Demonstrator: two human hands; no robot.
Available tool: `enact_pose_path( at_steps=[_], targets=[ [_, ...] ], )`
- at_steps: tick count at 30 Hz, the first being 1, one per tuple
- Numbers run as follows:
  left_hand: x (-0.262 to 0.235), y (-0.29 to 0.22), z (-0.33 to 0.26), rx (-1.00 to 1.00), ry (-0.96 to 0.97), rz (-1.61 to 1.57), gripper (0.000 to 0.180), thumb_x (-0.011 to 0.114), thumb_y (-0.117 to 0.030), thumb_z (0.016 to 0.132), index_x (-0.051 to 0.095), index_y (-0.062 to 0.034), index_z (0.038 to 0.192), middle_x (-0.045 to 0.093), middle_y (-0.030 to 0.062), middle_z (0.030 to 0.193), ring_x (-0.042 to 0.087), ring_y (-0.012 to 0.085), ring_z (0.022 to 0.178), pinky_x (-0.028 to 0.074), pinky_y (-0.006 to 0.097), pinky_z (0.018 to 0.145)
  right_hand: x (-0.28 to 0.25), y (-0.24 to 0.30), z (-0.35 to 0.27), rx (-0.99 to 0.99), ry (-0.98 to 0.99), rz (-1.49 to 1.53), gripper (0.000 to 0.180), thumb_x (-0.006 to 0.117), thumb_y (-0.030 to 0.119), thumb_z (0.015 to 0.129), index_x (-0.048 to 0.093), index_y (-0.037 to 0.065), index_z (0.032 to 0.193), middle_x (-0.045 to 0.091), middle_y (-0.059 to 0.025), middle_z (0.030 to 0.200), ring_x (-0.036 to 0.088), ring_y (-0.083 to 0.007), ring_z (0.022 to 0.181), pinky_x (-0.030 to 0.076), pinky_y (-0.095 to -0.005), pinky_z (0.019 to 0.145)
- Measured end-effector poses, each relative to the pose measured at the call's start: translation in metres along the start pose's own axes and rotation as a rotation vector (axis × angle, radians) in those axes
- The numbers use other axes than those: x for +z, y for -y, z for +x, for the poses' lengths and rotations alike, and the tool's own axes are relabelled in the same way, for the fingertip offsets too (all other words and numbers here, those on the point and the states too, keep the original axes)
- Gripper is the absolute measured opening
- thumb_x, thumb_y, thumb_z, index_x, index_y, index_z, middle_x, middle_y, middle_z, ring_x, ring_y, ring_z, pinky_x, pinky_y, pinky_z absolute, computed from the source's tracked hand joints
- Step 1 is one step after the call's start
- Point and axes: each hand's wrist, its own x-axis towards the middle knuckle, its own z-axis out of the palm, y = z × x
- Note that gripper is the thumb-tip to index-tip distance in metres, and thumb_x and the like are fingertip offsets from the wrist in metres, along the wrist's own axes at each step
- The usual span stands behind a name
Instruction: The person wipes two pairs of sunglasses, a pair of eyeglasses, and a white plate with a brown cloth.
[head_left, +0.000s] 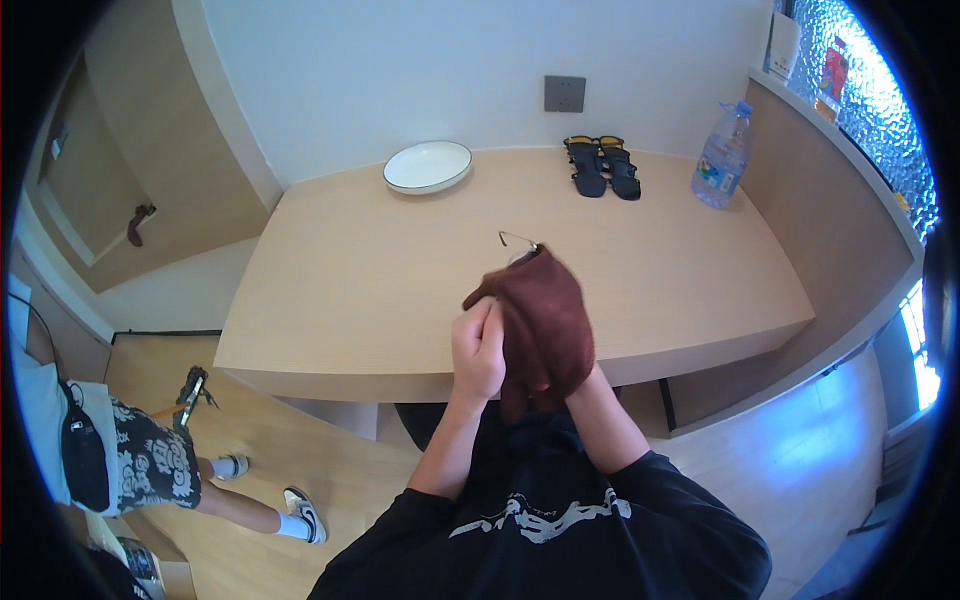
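Above the table's front edge I hold a brown cloth (548, 320) bunched around a pair of glasses. One thin metal temple and a bit of a lens of the glasses (519, 240) stick out at the cloth's top; the rest is covered. My left hand (480, 350) is closed at the cloth's left side, thumb up, gripping its fold. The cloth drapes over my right hand (583, 384), hiding most of its fingers, and that hand grips the cloth from the right and below.
On the wooden table (360, 290), a white dark-rimmed plate (428, 166) sits at the back. Several dark sunglasses or clip-on lenses (602, 168) lie back right, near a plastic water bottle (720, 160). A curved partition (830, 165) borders the right. Another person (150, 455) stands at left.
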Motion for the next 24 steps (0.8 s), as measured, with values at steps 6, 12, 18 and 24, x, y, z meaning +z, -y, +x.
enact_pose_path(
  at_steps=[6, 12, 18, 24],
  targets=[
    [0.011, 0.014, -0.034, 0.037, 0.022, -0.017, 0.023, 0.04, -0.008, 0.092, 0.051, 0.002, 0.073, 0.047, -0.0015, 0.063, 0.039, 0.0042, 0.06, 0.032, 0.021, 0.052, -0.013, 0.006, -0.022, 0.13, 0.153, 0.175, 0.008, 0.057, 0.012, 0.074, 0.061, 0.006, 0.078, 0.059, -0.0071, 0.072, 0.054, -0.0184, 0.065, 0.042, -0.0276, 0.063],
    [0.013, 0.024, -0.033, -0.034, -0.166, -0.115, 0.022, 0.044, -0.009, 0.092, 0.055, 0.0012, 0.075, 0.046, -0.0038, 0.062, 0.037, 0.0027, 0.059, 0.028, 0.02, 0.051, 0.003, 0.005, -0.038, 0.017, -0.167, 0.001, 0.008, 0.051, 0.014, 0.077, 0.052, 0.006, 0.079, 0.055, -0.0128, 0.079, 0.051, -0.0266, 0.068, 0.042, -0.0336, 0.062],
    [0.011, 0.029, -0.034, -0.051, -0.084, -0.156, 0.03, 0.04, -0.015, 0.094, 0.055, 0.002, 0.075, 0.052, -0.0016, 0.069, 0.04, 0.0041, 0.064, 0.032, 0.02, 0.058, 0.002, 0.004, -0.046, 0.101, -0.162, 0.017, 0.021, 0.063, 0.009, 0.07, 0.044, 0.003, 0.077, 0.055, -0.0105, 0.079, 0.05, -0.0247, 0.064, 0.042, -0.0333, 0.057],
    [0.016, 0.042, -0.046, -0.09, -0.047, -0.133, 0.033, 0.038, -0.016, 0.095, 0.055, 0.0024, 0.074, 0.056, 0.0025, 0.075, 0.048, 0.0084, 0.072, 0.038, 0.023, 0.068, 0.013, -0.022, -0.068, 0.561, -0.194, 0.477, 0.018, 0.06, 0.007, 0.072, 0.047, 0.005, 0.084, 0.057, -0.0111, 0.084, 0.052, -0.0241, 0.066, 0.044, -0.0336, 0.058]
  ],
)
